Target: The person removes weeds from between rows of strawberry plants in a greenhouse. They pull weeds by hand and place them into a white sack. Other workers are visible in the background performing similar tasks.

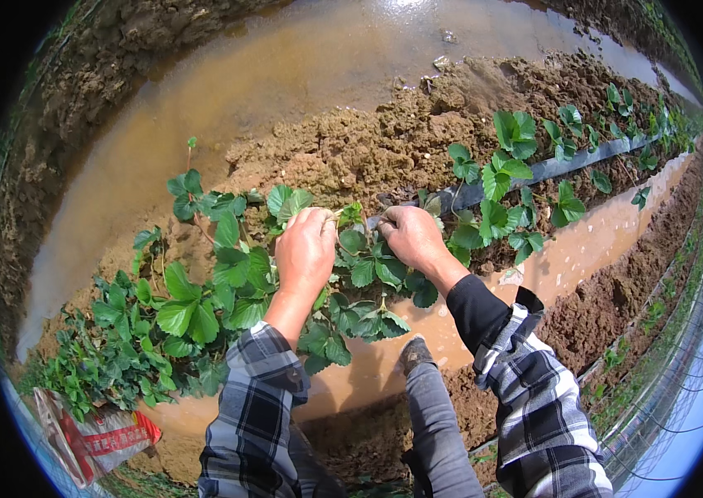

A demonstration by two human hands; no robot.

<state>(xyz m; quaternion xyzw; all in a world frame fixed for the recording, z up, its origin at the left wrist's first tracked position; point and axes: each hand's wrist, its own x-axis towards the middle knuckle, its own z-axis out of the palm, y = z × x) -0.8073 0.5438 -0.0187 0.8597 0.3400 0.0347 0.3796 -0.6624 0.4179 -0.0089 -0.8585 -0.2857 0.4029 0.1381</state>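
My left hand (308,251) is closed among strawberry plants (235,270), its fingertips pinched on a thin pale strawberry stem beside a small yellow-green leaf (353,212). A short gap to the right, my right hand (413,236) has its thumb and fingers pressed together low over the soil. Whatever lies between those fingers is too small to make out. Touching or close beside them runs a grey drip hose (546,168), partly covered by leaves. Green strawberry leaves (368,259) spread between my wrists and hide the stems below.
Muddy water (202,116) fills the furrow beyond the lumpy soil ridge (351,153); another water-filled furrow (588,241) lies on the near side. My shoe (415,353) is at its edge. A red-and-white sack (102,436) lies at lower left, and wire mesh (700,332) curves along the right.
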